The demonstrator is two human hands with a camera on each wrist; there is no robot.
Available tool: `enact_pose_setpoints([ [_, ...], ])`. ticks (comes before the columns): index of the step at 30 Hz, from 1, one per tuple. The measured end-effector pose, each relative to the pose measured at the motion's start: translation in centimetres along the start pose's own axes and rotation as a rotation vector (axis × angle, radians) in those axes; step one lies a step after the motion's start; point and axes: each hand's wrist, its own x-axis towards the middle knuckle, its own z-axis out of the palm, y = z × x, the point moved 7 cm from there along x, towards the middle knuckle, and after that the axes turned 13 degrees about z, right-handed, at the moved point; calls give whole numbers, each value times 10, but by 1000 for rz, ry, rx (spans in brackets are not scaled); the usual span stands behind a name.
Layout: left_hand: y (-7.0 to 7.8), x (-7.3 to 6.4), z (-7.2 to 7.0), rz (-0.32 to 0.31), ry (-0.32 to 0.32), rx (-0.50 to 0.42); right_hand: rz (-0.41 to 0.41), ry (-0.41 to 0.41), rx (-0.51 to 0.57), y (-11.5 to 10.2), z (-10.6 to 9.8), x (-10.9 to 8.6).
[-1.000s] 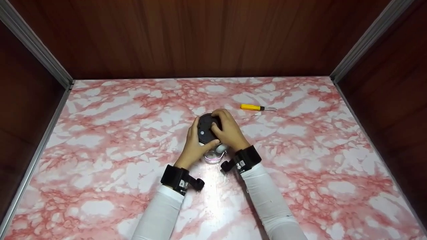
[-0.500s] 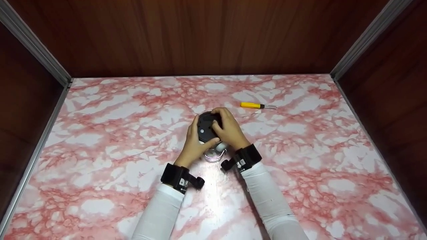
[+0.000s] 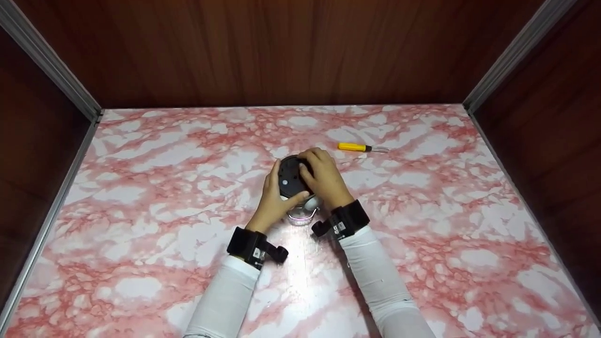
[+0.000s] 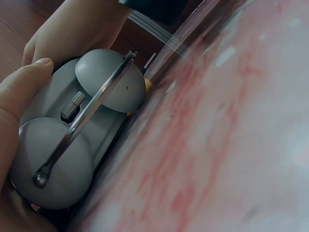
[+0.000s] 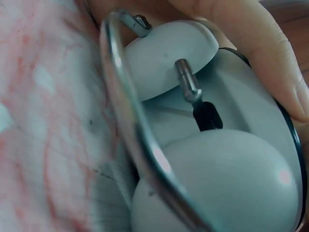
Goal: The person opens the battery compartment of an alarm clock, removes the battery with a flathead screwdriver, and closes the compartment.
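A twin-bell alarm clock [image 3: 290, 180] lies at mid-table with its black back facing up and its bells toward the person. The left hand [image 3: 273, 203] grips its left side, fingers along the edge and thumb across the near side. On the opposite side, the right hand [image 3: 327, 180] curls over the far right edge, its thumb bent above the back; what lies beneath that thumb is hidden. Pale grey bells [image 4: 53, 159], a curved metal handle [image 5: 137, 130] and a small hammer [image 4: 72, 105] between the bells show in the wrist views.
Beyond the right hand, a yellow-handled screwdriver [image 3: 352, 147] lies on the pink-and-white marbled table [image 3: 155, 225]. Dark brown wood panels [image 3: 281, 51] with metal corner strips [image 3: 51, 61] enclose the back and sides.
The right thumb has shifted slightly away from the person over the clock's back, and the right hand has turned a little. The left hand keeps its grip. The head view has tilted slightly.
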Motion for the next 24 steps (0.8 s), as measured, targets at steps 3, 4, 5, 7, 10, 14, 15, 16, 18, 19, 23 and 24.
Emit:
enact_pose_setpoints([
  [3, 0, 1, 0, 2, 4, 4, 3, 39, -27, -3, -2, 0],
  [4, 0, 2, 0, 3, 6, 5, 2, 52, -28, -4, -3, 0],
  [5, 0, 3, 0, 5, 6, 5, 1, 63, -28, -4, -4, 0],
  [7, 0, 4, 0, 8, 7, 11, -2, 76, -24, -5, -5, 0],
  [10, -1, 3, 1, 9, 6, 13, -17, 76, -12, -6, -6, -1],
  [14, -3, 2, 1, 10, 1, 18, -38, 69, -15, -7, -4, -3],
  [15, -3, 2, 1, 11, -1, 18, -45, 68, -18, -7, -4, -4],
  [16, -3, 1, 1, 13, -3, 19, -52, 66, -20, -8, -4, -4],
  [18, -4, 1, 1, 12, -10, 23, -63, 65, -15, -8, -3, -5],
  [19, -3, 1, 1, 13, -13, 25, -68, 65, -10, -9, -3, -5],
  [23, -2, 0, 1, 13, -15, 25, -71, 61, 16, -10, -2, -6],
  [24, -2, 0, 0, 13, -13, 23, -71, 59, 19, -10, -2, -6],
])
